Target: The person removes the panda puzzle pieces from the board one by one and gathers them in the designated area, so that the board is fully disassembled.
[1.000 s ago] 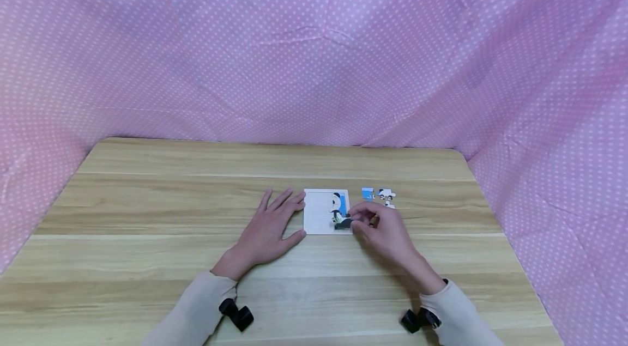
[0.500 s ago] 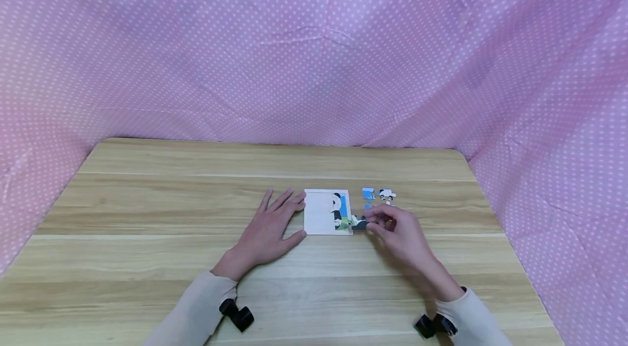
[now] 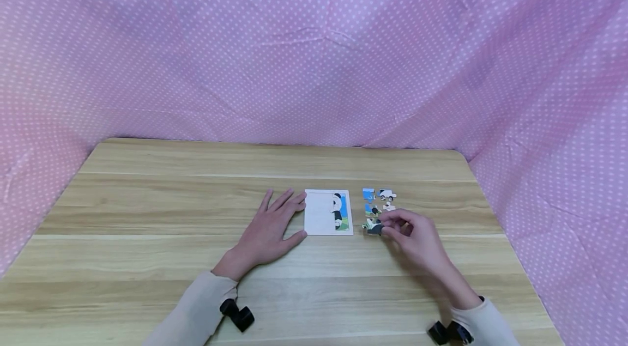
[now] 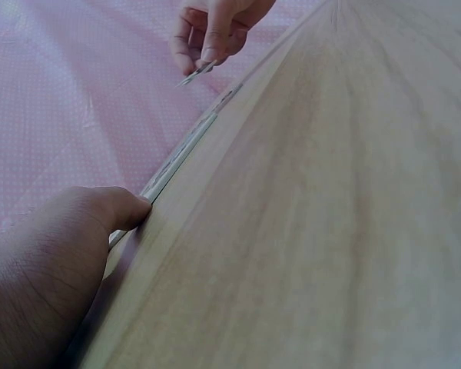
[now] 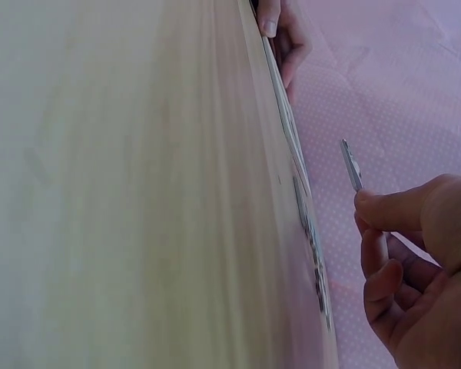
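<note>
My left hand (image 3: 268, 227) lies spread on the table, thumb and fingertips at the left edge of a white puzzle board (image 3: 317, 214). Along the board's right side sit joined pieces showing part of a panda (image 3: 337, 210) on blue and green. Between thumb and fingers my right hand (image 3: 414, 237) pinches a dark, white and green puzzle piece (image 3: 374, 227), right of the board. In the right wrist view this puzzle piece (image 5: 352, 165) is held clear of the table. The left wrist view shows the left thumb (image 4: 127, 207) against the board's edge.
Several loose puzzle pieces lie right of the board, among them a blue one (image 3: 368, 194) and a white and black one (image 3: 386, 194). The wooden table (image 3: 196, 188) ends at a pink dotted cloth (image 3: 314, 62) behind and at the sides.
My right hand has moved right, carrying the puzzle piece from over the board's lower right to beside the loose pieces. The left hand has stayed in place.
</note>
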Demonstrator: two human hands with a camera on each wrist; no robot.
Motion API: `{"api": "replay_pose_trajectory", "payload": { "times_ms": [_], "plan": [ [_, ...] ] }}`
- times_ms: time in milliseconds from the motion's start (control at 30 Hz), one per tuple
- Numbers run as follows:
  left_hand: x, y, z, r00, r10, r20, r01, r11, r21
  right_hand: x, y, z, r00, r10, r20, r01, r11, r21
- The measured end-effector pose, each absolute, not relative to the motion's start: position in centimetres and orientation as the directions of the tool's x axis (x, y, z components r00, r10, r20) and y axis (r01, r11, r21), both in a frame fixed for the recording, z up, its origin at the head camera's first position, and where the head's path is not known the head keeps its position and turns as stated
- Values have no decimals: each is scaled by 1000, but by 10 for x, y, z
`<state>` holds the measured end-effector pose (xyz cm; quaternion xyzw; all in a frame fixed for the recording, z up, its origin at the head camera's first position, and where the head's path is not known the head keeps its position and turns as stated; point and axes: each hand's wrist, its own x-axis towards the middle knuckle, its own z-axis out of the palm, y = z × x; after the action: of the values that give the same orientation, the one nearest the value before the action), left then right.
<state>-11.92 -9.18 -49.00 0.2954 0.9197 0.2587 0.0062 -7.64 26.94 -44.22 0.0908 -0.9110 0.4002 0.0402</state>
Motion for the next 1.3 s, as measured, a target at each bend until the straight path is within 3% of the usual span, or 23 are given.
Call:
{"api": "replay_pose_trajectory", "payload": {
  "times_ms": [1300],
  "plan": [
    [-119,-92,-490,-827,548,124,535,702,470,-73,312,-461,-983,-93,159,-178,700,-692]
  ]
}}
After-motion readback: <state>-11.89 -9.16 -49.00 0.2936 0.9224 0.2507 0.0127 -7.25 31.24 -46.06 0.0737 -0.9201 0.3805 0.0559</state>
